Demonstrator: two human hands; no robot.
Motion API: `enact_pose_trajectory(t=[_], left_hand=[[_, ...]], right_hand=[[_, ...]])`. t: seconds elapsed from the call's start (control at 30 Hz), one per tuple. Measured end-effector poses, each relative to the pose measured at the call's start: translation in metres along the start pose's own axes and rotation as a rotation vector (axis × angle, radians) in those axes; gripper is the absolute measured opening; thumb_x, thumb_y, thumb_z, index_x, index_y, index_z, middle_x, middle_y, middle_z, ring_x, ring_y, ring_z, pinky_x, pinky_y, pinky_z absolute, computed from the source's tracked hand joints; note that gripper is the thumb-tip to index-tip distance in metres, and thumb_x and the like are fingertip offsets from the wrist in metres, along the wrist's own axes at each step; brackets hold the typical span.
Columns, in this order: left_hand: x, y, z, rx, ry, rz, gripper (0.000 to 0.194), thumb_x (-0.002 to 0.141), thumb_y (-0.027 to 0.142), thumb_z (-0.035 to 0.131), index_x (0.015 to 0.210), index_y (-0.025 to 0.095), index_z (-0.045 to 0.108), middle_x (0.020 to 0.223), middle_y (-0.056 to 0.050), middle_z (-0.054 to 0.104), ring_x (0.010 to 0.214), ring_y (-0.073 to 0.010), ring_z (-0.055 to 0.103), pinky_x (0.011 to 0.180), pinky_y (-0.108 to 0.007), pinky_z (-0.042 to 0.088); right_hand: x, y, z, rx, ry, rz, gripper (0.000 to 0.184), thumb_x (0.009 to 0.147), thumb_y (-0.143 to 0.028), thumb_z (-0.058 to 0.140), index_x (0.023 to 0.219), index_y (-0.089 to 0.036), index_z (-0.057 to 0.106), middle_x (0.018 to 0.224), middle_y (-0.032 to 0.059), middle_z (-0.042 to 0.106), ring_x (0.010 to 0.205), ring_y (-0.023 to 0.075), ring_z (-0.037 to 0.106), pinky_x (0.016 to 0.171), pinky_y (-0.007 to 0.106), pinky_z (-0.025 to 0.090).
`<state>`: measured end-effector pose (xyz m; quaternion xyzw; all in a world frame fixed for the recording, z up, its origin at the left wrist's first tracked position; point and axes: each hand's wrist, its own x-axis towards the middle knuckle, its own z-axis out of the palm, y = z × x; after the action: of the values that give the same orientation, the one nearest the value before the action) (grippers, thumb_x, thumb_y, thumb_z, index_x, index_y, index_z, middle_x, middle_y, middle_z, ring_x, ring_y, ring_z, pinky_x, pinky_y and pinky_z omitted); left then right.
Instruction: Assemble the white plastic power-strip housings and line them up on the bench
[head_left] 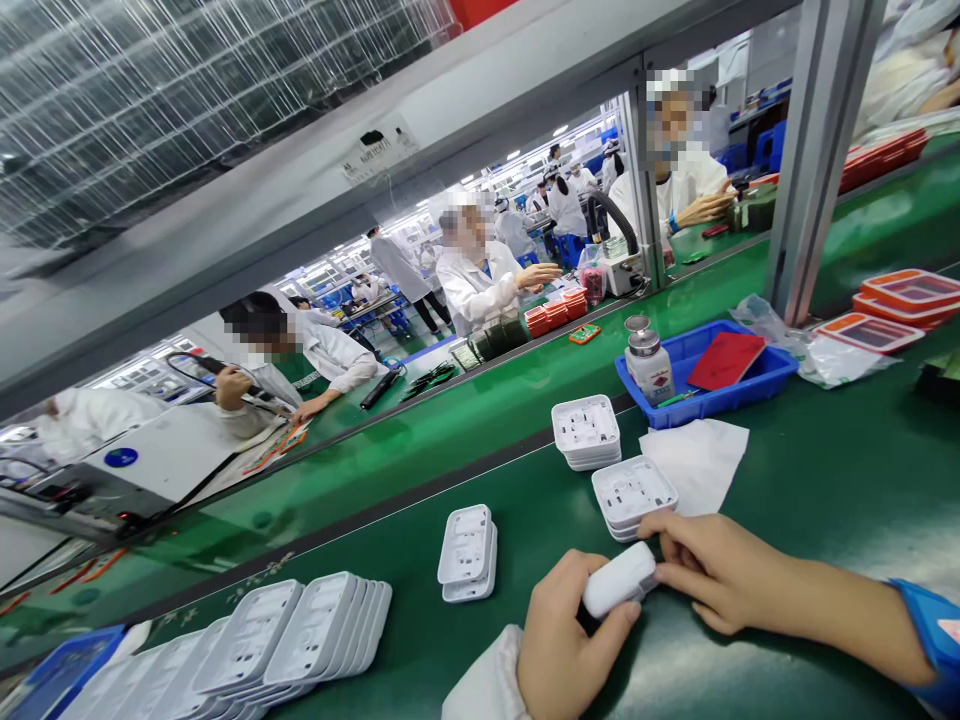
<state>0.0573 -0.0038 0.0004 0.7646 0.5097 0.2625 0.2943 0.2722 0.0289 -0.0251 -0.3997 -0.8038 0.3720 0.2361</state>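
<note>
White casing point(619, 580) in my left grip, its long axis slanting up to the right.
In the head view, my left hand point(562, 635) pinches it between thumb and fingers from the lower left, wrapped about its left part, so that hand is nearer. My right hand point(720, 570) comes from the right, fingertips at the casing's right end; I cannot tell whether they pinch it. The piece sits between my hands, above the green table point(420, 660), just nearer me than a short stack of white trays point(634, 490).
</note>
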Motion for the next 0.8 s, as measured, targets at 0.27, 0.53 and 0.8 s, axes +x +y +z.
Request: enact_pose_trajectory(t=[0.27, 0.53, 0.8], left_hand=[[-0.001, 0.002, -0.001, 0.029, 0.007, -0.005, 0.013, 0.077, 0.023, 0.063, 0.090, 0.019, 0.062, 0.083, -0.003, 0.062, 0.075, -0.0163, 0.056, 0.067, -0.025, 0.042], [-0.001, 0.003, -0.001, 0.007, -0.026, -0.005, 0.012, 0.077, 0.025, 0.064, 0.087, 0.018, 0.062, 0.081, -0.003, 0.059, 0.074, -0.0158, 0.054, 0.067, -0.025, 0.039], [-0.002, 0.003, -0.002, -0.091, 0.001, -0.008, 0.012, 0.077, 0.024, 0.064, 0.087, 0.018, 0.062, 0.081, -0.002, 0.060, 0.073, -0.0150, 0.054, 0.068, -0.025, 0.039]], right_hand=[[0.002, 0.006, 0.001, -0.013, 0.178, 0.080, 0.039, 0.085, -0.025, 0.048, 0.123, -0.016, 0.042, 0.068, -0.0008, 0.056, 0.057, 0.0137, 0.052, 0.054, 0.023, 0.038], [0.003, 0.015, 0.005, -0.018, 0.161, -0.045, 0.044, 0.080, -0.017, 0.050, 0.124, -0.015, 0.048, 0.090, 0.0074, 0.060, 0.080, 0.0191, 0.057, 0.074, 0.030, 0.046], [0.001, 0.016, 0.008, 0.021, 0.145, -0.157, 0.061, 0.073, -0.006, 0.046, 0.133, -0.015, 0.041, 0.106, 0.0110, 0.056, 0.090, 0.0202, 0.055, 0.082, 0.033, 0.047]])
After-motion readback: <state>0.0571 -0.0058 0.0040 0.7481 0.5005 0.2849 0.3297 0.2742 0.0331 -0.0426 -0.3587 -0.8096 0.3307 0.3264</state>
